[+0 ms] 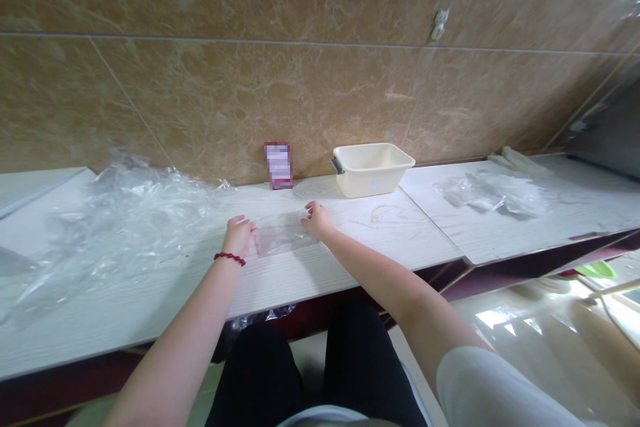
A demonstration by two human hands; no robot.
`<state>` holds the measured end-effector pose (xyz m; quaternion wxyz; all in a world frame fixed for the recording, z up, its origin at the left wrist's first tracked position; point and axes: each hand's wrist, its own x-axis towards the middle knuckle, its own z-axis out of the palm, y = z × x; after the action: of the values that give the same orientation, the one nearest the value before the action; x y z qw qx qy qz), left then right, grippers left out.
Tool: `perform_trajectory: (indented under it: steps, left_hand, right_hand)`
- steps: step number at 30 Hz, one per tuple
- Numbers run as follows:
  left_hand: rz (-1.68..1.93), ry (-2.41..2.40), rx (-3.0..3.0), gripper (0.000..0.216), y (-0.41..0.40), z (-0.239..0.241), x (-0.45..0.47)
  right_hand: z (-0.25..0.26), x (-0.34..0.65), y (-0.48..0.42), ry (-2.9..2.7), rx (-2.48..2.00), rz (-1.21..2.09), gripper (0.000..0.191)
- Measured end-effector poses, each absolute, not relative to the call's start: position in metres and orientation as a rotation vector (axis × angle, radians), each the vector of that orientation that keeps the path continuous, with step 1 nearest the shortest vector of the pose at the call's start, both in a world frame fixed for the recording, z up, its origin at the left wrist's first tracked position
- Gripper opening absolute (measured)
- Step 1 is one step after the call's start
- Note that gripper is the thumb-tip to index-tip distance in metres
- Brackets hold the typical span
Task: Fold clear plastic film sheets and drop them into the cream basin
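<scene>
Two hands (238, 236) (320, 220) at clear plastic (286, 240) — card (279, 165) behind, lettering illegible.

On the pale wood-grain table (385, 240) we have a clear plastic heap (135, 213) at left, a flat clear sheet (283, 241) mid-table, a cream tub (373, 180) far, and a plastic pile (495, 195) at right.

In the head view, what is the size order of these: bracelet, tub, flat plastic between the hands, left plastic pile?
1. Left plastic pile
2. Tub
3. Flat plastic
4. Bracelet
</scene>
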<state>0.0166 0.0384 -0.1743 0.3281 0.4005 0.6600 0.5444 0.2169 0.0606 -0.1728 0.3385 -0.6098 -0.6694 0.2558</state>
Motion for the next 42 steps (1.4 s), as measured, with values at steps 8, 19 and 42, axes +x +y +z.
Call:
perform_trajectory:
  steps: [8, 19, 42]
  left_hand:
    - [1.281, 1.853, 1.236, 0.035, 0.043, -0.17, 0.029]
    - [0.371, 1.693, 2.424, 0.042, 0.028, -0.173, 0.043]
    - [0.075, 1.696, 2.599, 0.056, 0.02, -0.181, 0.04]
  right_hand:
    - [-0.172, 0.217, 0.06, -1.803, -1.593, 0.625, 0.038]
    - [-0.171, 0.216, 0.064, -1.864, -1.645, 0.596, 0.04]
    - [-0.159, 0.155, 0.021, -2.329, -1.585, 0.446, 0.048]
